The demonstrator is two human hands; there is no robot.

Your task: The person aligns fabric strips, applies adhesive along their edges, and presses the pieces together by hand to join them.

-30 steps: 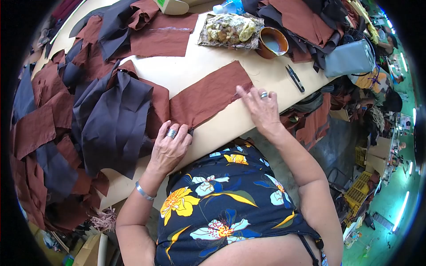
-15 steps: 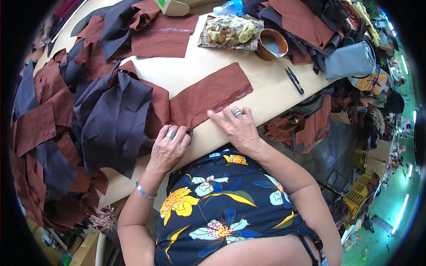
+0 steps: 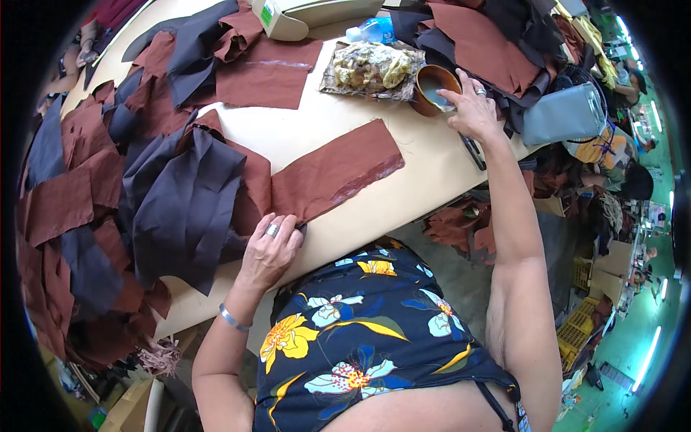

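Rust-brown cloth, a flat strip [image 3: 335,169], lies on the bench [image 3: 353,222] directly before the person, near the front edge. Its long axis slants from lower left to upper right in the head view, roughly parallel to that edge; the free short end points right and away from the person. A pale, wet-looking streak follows part of the long side nearest the person. At its other end the strip meets more brown cloth beside a heap of dark cloth [image 3: 183,201]; whether they are joined cannot be determined.

Left hand [image 3: 270,248]: fingers curled over the strip's near left corner. Whether it pinches or only presses cannot be told; the placement presumably stops the strip sliding. Right hand [image 3: 471,111]: grasping nothing, index finger extended over the brown bowl [image 3: 423,106]. Contact with the pale contents is not confirmed. The bowl stands just beside a loaded board [image 3: 329,81], apparently placed for easy reach, clear of the strip. Black snips [image 3: 473,153] lie partly hidden by the right wrist, presumably left handy.
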